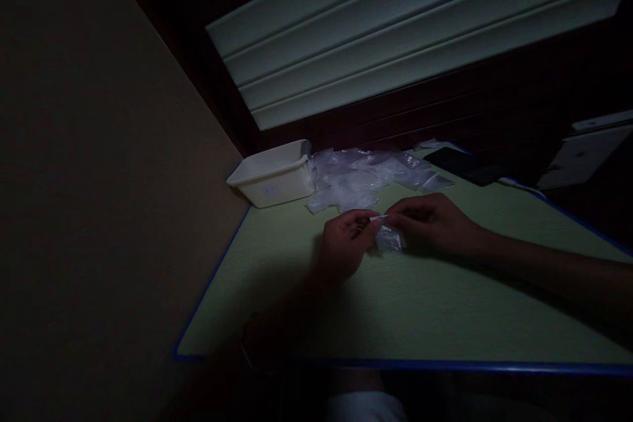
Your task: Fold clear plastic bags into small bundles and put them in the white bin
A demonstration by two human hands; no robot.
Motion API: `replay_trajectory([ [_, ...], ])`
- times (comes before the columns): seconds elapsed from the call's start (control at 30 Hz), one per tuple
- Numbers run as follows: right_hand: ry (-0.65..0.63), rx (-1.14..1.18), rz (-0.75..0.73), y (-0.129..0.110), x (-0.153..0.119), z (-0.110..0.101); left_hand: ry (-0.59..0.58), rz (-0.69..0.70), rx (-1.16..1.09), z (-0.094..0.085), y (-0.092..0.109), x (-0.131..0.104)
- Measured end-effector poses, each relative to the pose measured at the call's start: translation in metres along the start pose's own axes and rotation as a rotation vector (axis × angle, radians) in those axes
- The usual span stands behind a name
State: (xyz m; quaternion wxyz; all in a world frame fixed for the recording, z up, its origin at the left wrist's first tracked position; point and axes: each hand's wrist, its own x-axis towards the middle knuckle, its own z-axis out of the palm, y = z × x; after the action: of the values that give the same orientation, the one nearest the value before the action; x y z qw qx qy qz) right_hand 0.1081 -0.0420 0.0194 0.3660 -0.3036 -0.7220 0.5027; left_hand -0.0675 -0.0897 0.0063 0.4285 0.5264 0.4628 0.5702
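A small clear plastic bag [390, 239] hangs between my two hands, just above the table. My left hand [347, 237] pinches its upper left edge between thumb and fingertips. At the upper right edge, my right hand [428, 221] grips the same bag with thumb and forefinger. The bag's top shows as a thin pale strip between the fingertips. In the dim light I cannot make out whether anything is inside it. Just beyond my hands lies a spread pile of similar clear plastic bags [356, 175].
A white plastic bin [277, 178] stands at the back left, against the pile. A dark flat object [465, 165] lies at the back right, with a pale cable [521, 186] near it. The pale green table [420, 316] has blue edging, with a wall [123, 178] along its left.
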Motion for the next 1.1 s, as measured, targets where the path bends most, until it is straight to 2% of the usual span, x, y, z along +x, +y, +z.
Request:
replay_trajectory([
  [0.23,0.035,0.014,0.017,0.004,0.001,0.0,-0.002,-0.015,-0.019,0.001,0.004,-0.001],
  [0.43,0.0,-0.019,-0.016,0.004,0.001,-0.002,0.003,-0.044,0.013,-0.001,0.002,0.002],
  [0.73,0.088,-0.047,-0.056,0.004,0.006,-0.01,0.033,-0.07,0.032,-0.003,0.0,0.004],
  [0.93,-0.024,-0.02,0.006,0.007,0.003,-0.004,0.026,-0.066,0.061,-0.003,0.001,0.003],
  [1.1,-0.008,-0.03,0.037,0.009,0.003,-0.005,0.026,-0.047,0.07,-0.003,0.001,0.003],
])
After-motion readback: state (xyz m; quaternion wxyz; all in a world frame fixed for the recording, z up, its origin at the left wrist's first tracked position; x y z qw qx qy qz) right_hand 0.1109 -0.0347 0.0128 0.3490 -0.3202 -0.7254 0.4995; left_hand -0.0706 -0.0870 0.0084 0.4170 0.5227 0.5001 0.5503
